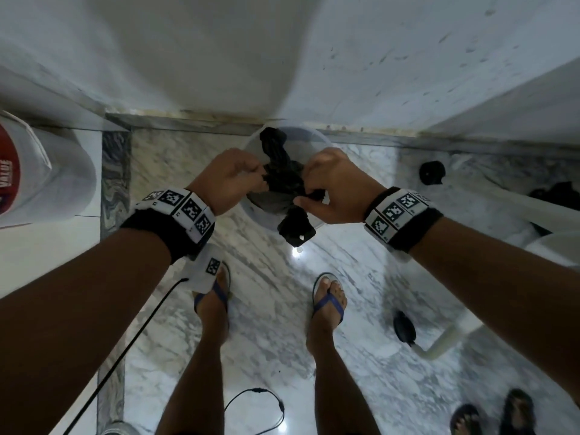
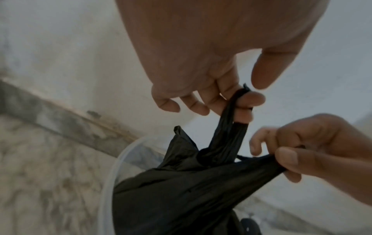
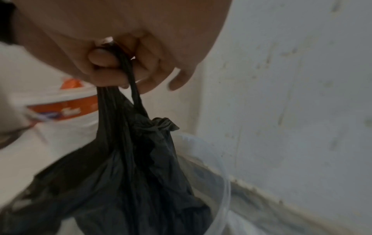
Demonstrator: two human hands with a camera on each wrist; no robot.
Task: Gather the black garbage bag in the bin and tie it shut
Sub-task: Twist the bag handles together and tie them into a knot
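Marble floor and white wall frame the clear bin (image 1: 317, 142) at 12 o'clock, where left hand (image 1: 230, 178) and right hand (image 1: 334, 186) each pinch a gathered strand of the black garbage bag (image 1: 284, 180), mid-knot; crossing and cinching likely follows.

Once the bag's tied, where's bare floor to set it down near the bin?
Bare marble lies between the bin and the feet, and left of the bin up to the dark floor border. Right side is crowded: a black object, white chair legs. A cable loops behind the feet.
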